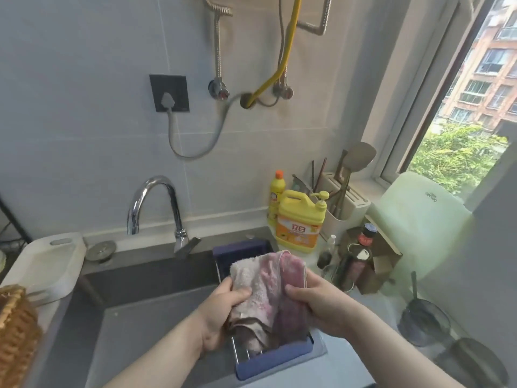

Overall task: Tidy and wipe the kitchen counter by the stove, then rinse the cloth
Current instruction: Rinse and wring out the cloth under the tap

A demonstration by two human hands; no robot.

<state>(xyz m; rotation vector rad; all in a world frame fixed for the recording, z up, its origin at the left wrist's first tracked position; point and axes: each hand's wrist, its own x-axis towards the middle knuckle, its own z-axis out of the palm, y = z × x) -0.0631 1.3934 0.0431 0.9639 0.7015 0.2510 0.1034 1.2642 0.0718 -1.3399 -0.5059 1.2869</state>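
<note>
A pink and cream cloth (265, 284) is held up over the right side of the grey sink (145, 278). My left hand (221, 312) grips its left edge, thumb pressed on the front. My right hand (321, 303) grips its right edge. The cloth's lower end hangs onto a blue drain rack (279, 359) with metal bars that spans the sink. The chrome tap (156, 203) stands behind the sink to the left; no water is visible from it.
A yellow detergent jug (299, 222) and a yellow bottle (277, 197) stand at the back right. Next to them are a utensil holder (344, 203), dark bottles (361, 256), a strainer (422, 320). A white cutting board (47, 264) and wicker basket (16, 337) lie left.
</note>
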